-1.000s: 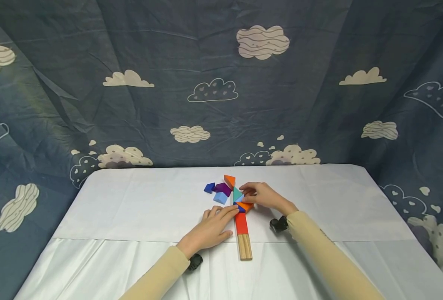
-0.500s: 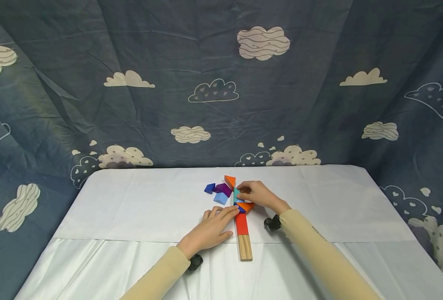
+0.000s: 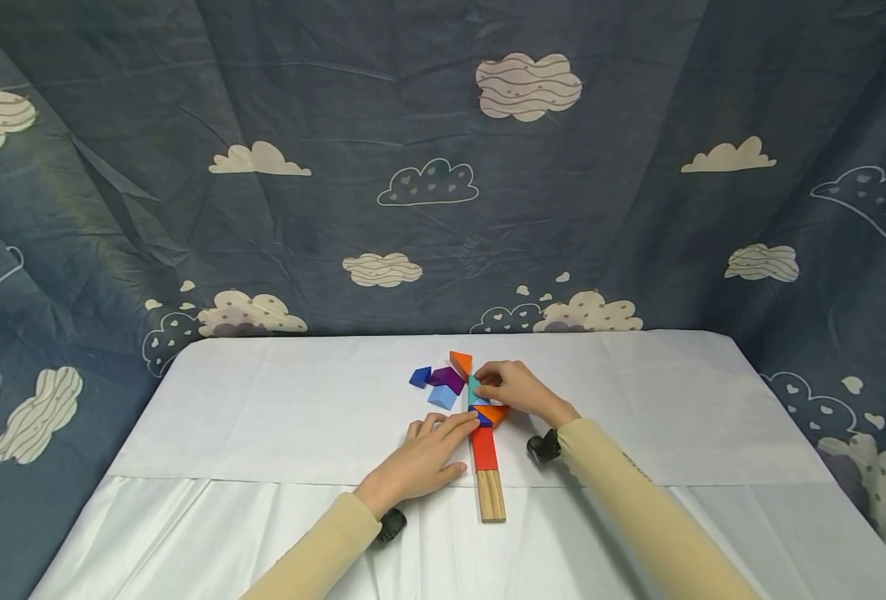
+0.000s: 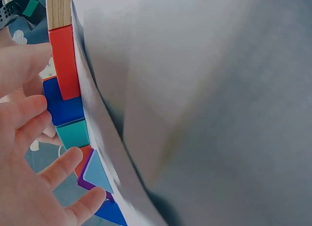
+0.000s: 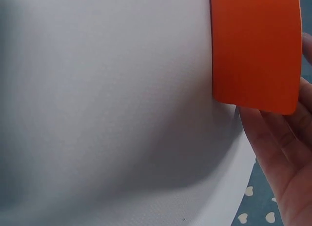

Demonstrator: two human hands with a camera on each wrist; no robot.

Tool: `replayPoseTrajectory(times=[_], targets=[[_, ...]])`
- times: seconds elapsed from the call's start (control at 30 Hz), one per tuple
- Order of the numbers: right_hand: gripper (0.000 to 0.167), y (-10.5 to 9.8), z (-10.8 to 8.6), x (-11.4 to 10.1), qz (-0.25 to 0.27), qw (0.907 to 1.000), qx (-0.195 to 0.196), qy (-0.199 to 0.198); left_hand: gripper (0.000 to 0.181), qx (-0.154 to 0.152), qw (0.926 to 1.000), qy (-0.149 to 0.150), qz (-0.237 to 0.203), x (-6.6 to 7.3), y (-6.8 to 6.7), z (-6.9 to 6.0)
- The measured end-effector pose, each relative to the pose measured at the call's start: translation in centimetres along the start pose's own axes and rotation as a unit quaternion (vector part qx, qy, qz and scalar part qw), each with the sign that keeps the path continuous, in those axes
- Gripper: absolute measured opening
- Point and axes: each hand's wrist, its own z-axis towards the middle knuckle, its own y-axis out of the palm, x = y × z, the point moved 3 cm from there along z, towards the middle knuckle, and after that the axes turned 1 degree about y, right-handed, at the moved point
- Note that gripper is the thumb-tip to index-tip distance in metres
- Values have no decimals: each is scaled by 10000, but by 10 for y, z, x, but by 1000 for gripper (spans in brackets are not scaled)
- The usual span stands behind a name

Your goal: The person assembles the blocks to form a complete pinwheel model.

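A row of blocks runs up the cloth: a plain wooden block (image 3: 491,497), a red block (image 3: 484,450), a dark blue block (image 3: 483,420) beside an orange triangular block (image 3: 497,413), then light blue and a teal triangular block (image 3: 472,390). The left hand (image 3: 416,462) lies with extended fingers, its fingertips touching the dark blue block; the left wrist view shows the other fingers spread. At the far end, the right hand (image 3: 518,389) has thumb and bent fingers at the teal block, seemingly pinching it; the fingers partly hide the contact. In the right wrist view, an orange block (image 5: 256,50) covers the fingertips.
Left of the row's far end lie a purple block (image 3: 448,379), a light blue block (image 3: 442,397) and a small dark blue block (image 3: 420,377). Another orange block (image 3: 461,362) sits behind them. White cloth (image 3: 262,417) covers the table, before a cloud-patterned curtain (image 3: 300,217).
The right hand has shifted slightly left and away from the person, from beside the light blue triangle to the teal block, then stayed there. The left hand has kept its place.
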Motion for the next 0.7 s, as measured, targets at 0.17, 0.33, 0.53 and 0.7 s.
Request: replayPoseTrajectory(times=[0.17, 0.33, 0.53, 0.7], targets=[[28, 0, 1, -1, -5, 10000, 8, 45, 63, -4, 10000, 2, 5, 0, 0, 0], [28, -1, -1, -1, 27, 9999, 12, 102, 63, -1, 10000, 17, 13, 0, 0, 0], [29, -2, -3, -1, 111, 9997, -41, 209, 63, -9, 10000, 4, 6, 0, 0, 0], [29, -3, -5, -1, 124, 9998, -35, 140, 63, -12, 10000, -15, 2, 0, 0, 0]])
